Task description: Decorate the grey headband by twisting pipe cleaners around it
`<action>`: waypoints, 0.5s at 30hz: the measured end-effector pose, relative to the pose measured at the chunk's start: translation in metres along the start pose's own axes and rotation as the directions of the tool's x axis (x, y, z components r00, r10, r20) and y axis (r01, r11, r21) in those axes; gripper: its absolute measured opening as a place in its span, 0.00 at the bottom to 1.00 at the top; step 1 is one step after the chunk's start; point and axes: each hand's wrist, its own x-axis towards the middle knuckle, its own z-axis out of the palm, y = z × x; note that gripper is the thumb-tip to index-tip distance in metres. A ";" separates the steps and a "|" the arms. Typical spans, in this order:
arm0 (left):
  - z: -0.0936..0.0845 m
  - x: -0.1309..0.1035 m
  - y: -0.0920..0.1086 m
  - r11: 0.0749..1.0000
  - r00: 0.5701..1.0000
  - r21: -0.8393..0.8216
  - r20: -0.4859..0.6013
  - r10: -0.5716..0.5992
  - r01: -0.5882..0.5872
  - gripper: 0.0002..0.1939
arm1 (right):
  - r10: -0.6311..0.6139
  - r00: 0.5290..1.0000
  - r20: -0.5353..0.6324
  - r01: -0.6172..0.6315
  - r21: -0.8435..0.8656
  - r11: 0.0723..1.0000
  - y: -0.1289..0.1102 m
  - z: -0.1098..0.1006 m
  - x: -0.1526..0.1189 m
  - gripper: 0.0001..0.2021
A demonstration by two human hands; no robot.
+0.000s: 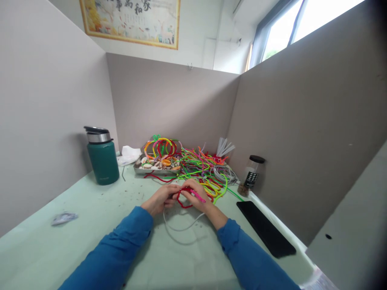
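My left hand [162,198] and my right hand [196,192] meet over the table, fingers pinched together. Between them is a red pipe cleaner [183,206], bent in a small loop and gripped by both hands. A short pink piece [198,196], seemingly pipe cleaner too, sticks out across my right hand. Under the hands a thin pale wire [180,230] hangs in a wide curve; its ends are hidden by the hands. Just beyond lies a heap of many-coloured pipe cleaners [198,165], with yellow ones closest to my right hand.
A metal tray [157,172] of wood slices stands at the back, with pipe-cleaner rings [160,148] above it. Left is a green bottle [103,163]; right are a black-lidded jar [251,176] and a black flat object [266,228]. Grey partitions [172,100] enclose the table.
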 end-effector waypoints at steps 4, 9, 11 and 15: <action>0.001 0.000 0.000 1.000 1.000 -0.030 0.013 0.006 -0.006 0.07 | 0.020 0.999 -0.036 -0.020 0.006 1.000 0.000 0.001 0.001 0.06; -0.003 0.002 -0.002 0.999 0.999 -0.018 0.006 0.043 -0.043 0.09 | 0.033 0.998 -0.051 -0.032 0.023 0.999 0.002 0.002 0.002 0.06; -0.005 0.002 -0.003 0.998 0.998 -0.003 -0.006 0.059 -0.059 0.11 | 0.032 0.998 -0.056 -0.030 0.036 0.999 0.003 0.002 0.002 0.06; -0.006 0.002 -0.004 0.986 0.991 0.107 -0.012 0.131 -0.129 0.14 | 0.042 0.997 -0.061 -0.040 0.034 0.999 0.005 0.001 0.003 0.06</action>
